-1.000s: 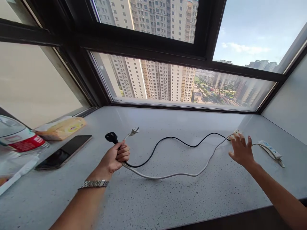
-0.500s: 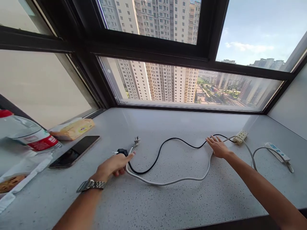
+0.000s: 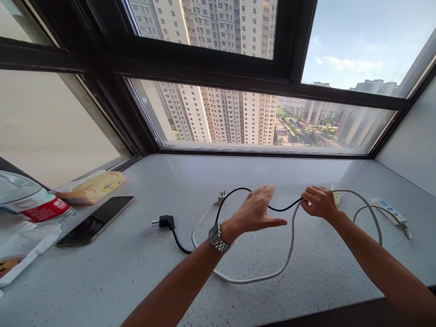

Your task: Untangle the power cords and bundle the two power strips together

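My left hand, with a metal watch on the wrist, hovers open above the black cord, thumb spread from the fingers. My right hand is closed around cords at the point where the black cord meets the white cord. The black plug lies at the left, its prongs facing left. Behind my left forearm lies the white plug. A cream power strip is partly hidden by my right hand. Farther right lies a white power strip with blue sockets.
On the left of the speckled counter are a phone, a yellow tissue pack, a large bottle with a red label, and a tray holding food. A dark-framed window borders the back.
My left hand has left the plugs and moved right, toward my right hand. My right hand, flat before, has closed on the cords. The black and white plugs now lie apart.
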Available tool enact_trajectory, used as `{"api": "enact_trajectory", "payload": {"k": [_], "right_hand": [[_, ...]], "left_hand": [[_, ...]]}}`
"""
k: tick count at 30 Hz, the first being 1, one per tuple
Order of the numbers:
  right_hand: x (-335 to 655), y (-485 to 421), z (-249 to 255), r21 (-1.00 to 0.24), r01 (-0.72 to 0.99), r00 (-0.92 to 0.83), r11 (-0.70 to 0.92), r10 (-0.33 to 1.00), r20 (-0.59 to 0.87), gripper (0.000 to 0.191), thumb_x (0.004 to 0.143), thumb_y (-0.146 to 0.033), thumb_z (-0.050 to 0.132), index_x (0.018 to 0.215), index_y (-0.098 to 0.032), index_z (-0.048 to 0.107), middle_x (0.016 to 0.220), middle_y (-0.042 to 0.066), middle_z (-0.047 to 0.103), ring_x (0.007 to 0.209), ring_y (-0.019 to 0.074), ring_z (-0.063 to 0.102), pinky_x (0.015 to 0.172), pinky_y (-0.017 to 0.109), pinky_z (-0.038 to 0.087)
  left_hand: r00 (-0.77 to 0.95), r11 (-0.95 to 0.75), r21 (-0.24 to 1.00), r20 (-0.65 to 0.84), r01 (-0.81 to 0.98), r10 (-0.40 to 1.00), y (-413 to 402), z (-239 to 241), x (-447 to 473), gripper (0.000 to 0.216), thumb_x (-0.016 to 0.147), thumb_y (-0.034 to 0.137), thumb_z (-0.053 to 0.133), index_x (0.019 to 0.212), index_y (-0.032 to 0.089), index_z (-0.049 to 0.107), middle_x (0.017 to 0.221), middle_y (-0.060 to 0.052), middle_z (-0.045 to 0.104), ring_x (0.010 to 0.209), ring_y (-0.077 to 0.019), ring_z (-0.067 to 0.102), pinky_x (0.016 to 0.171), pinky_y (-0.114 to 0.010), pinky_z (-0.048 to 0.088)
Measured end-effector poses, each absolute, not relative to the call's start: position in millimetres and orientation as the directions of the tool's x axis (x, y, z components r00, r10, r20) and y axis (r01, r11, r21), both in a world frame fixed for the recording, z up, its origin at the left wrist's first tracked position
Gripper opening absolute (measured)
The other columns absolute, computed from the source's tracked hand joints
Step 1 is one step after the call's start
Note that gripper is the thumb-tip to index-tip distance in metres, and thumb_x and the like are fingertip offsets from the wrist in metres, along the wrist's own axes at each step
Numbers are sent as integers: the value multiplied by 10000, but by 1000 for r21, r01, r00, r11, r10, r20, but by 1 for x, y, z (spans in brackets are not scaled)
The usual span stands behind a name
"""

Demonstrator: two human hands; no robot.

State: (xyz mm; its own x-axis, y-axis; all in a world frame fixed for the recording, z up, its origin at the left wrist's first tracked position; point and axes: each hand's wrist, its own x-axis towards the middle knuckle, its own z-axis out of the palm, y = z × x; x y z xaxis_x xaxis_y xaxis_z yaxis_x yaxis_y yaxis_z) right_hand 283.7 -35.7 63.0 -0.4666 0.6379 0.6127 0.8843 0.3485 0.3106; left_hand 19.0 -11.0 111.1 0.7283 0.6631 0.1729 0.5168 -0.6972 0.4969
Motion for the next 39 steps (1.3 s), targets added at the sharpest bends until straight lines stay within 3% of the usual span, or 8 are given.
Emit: {"api": "enact_trajectory", "payload": {"k": [6,10,13,20,25,31,36,39], "right_hand": [[281,-36,109,251,874,-405,416,338,850,144,680,-92,496,646,-194,591,578,-26,544,523,106,455,546,246,331],[254,-45,105,-249,852,139,460,259,956,239,731,-207,559,965,-213,603,1014,69,598,991,233,542,867,392,395],[207,-50,85,-705,341,516,622,503,693,326,825,-414,532,1105,-247,538,1145,82,551,1074,243,523,895,424,406],[103,-46,70,-793,-549,-79,265,928,365,546,699,-708,542,891,-210,656,784,55,658,817,236,608,817,393,453],[128,-83,39,-952,-298,-494,-73,865,88,389,743,-537,645,690,-152,620,449,-44,488,436,100,464,600,297,452],[262,-124,60,-960,213,-172,-184,960,-222,387,732,-545,654,812,-170,603,484,-89,367,421,66,317,469,233,377],[332,-123,121,-460,866,145,-193,980,-138,309,682,-502,686,717,-199,637,528,-1,506,407,111,384,403,257,284],[344,-107,150,-66,937,349,-344,904,249,273,746,-410,624,596,-185,582,521,39,501,478,169,459,500,314,329]], "left_hand": [[877,-315,918,-66,240,475,2,118,99,364,760,499,597,732,136,603,603,-31,606,617,-185,631,614,-279,484],[720,39,999,-30,4,693,18,150,109,218,830,277,547,663,161,470,443,99,304,321,-45,308,383,-175,326],[626,142,975,-3,-172,780,18,177,117,227,860,208,500,648,168,430,444,109,234,321,-36,219,355,-163,288],[662,162,929,107,-332,742,-1,232,147,276,908,155,422,634,167,395,478,86,216,340,-38,222,333,-147,213],[668,-45,994,103,-103,737,32,275,115,288,894,108,433,611,150,415,497,66,224,354,-19,176,357,-141,123],[624,-122,954,-80,275,777,60,281,53,186,802,89,592,628,109,528,504,42,272,383,-23,226,400,-186,169],[699,-341,830,-79,441,711,37,258,50,172,756,175,652,605,109,602,478,14,377,362,-55,278,393,-223,203],[750,-548,712,46,439,659,15,250,61,172,756,202,640,609,115,629,451,24,398,354,-65,299,391,-221,213]]}}
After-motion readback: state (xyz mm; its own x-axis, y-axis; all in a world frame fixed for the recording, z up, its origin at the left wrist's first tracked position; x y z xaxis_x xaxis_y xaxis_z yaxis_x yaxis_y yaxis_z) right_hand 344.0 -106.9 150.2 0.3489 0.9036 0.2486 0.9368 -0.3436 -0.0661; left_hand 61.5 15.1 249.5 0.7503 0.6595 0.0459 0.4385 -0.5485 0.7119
